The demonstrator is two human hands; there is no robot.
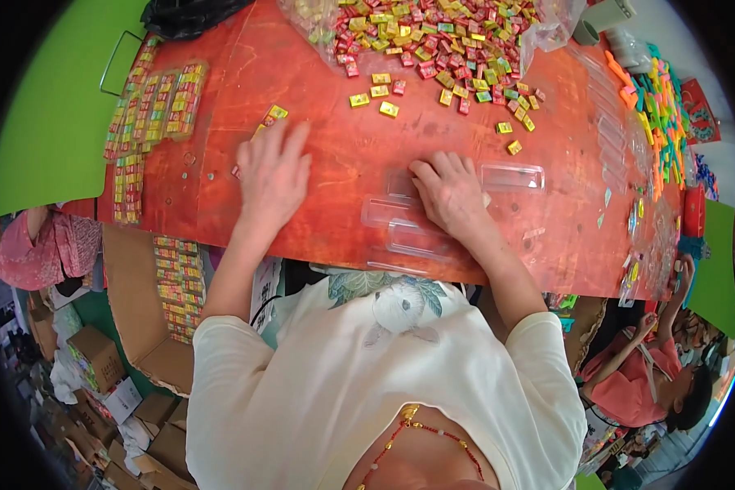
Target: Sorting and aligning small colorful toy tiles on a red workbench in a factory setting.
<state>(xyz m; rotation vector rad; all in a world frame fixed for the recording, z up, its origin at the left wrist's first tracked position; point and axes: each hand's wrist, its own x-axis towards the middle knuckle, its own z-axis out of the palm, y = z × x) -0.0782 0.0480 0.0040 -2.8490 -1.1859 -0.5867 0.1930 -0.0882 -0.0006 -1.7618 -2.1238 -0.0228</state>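
My left hand is over a short row of small red and yellow boxes, its fingers spread and slightly blurred. Part of that row is hidden beneath the hand. Bent fingers of my right hand close on the end of a clear plastic tray; the thumb's grip is partly hidden. Another clear tray lies just right of this hand, and several more trays lie toward the table's near edge. Loose yellow boxes are scattered beyond my hands.
A big heap of small boxes on plastic film fills the far side of the red table. Filled trays stand at the left. Colourful plastic pieces lie far right. An open carton sits below; a co-worker is at right.
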